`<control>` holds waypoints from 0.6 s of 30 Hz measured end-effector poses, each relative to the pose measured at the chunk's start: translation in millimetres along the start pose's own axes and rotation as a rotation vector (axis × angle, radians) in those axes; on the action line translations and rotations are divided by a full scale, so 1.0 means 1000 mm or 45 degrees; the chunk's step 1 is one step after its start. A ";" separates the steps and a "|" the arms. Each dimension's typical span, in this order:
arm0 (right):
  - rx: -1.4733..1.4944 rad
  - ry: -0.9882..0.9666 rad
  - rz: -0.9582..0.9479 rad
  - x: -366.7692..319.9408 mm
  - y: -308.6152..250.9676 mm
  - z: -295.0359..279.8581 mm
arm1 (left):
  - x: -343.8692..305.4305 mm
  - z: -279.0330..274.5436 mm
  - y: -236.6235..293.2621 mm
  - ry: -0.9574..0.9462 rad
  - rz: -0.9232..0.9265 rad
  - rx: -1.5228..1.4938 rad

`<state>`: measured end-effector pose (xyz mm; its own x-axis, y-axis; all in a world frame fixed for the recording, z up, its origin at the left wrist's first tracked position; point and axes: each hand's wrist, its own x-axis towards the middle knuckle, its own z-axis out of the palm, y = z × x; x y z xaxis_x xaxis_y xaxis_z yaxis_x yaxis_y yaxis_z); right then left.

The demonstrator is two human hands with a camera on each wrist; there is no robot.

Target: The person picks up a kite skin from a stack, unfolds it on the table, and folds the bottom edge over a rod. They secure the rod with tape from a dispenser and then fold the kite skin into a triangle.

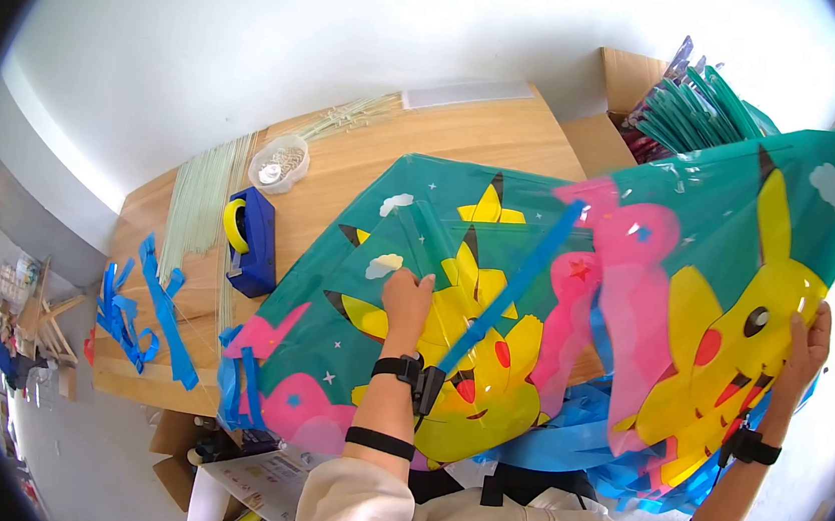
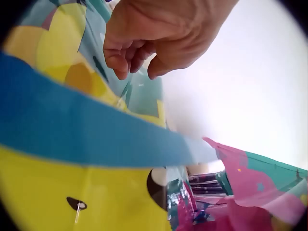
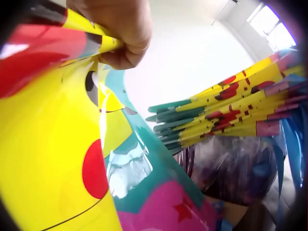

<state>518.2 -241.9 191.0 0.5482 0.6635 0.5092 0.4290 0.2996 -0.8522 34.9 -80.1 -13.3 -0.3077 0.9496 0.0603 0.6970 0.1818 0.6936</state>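
Note:
A large green plastic kite sheet printed with yellow and pink cartoon figures spreads over the table and up to the right. My right hand grips its right edge; in the right wrist view, the fingers of that hand curl round the bunched yellow film. Over the sheet's middle is my left hand. The left wrist view shows this hand with loosely bent fingers, the thumb apart from them and nothing visible between. A blue strip runs diagonally across the sheet, beside the left hand.
On the wooden table are a blue tape dispenser, a clear bowl, thin pale rods and blue strips. A cardboard box with folded green sheets stands at the back right.

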 end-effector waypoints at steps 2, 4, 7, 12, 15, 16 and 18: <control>-0.258 0.082 -0.081 0.010 -0.007 -0.011 | -0.006 0.005 0.007 -0.063 -0.018 0.127; -0.748 0.218 -0.220 0.019 -0.007 -0.022 | -0.012 0.005 0.014 -0.076 -0.039 0.308; -0.611 0.066 -0.207 0.015 -0.028 -0.004 | -0.009 0.010 0.014 -0.124 -0.058 0.359; -0.743 -0.060 -0.353 -0.012 -0.032 0.046 | -0.014 0.008 0.022 -0.129 -0.077 0.389; -0.750 -0.206 -0.418 -0.026 -0.036 0.069 | -0.021 0.007 0.021 -0.122 -0.032 0.416; -0.742 -0.251 -0.418 -0.033 -0.037 0.077 | -0.026 0.007 0.019 -0.096 -0.017 0.403; -0.668 -0.327 -0.394 -0.045 -0.042 0.094 | -0.026 0.014 0.015 -0.085 0.007 0.398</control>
<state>407.6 -219.8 192.0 0.1827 0.7623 0.6209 0.8677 0.1719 -0.4664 63.0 -98.3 -14.6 -0.2671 0.9636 0.0092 0.8672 0.2362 0.4383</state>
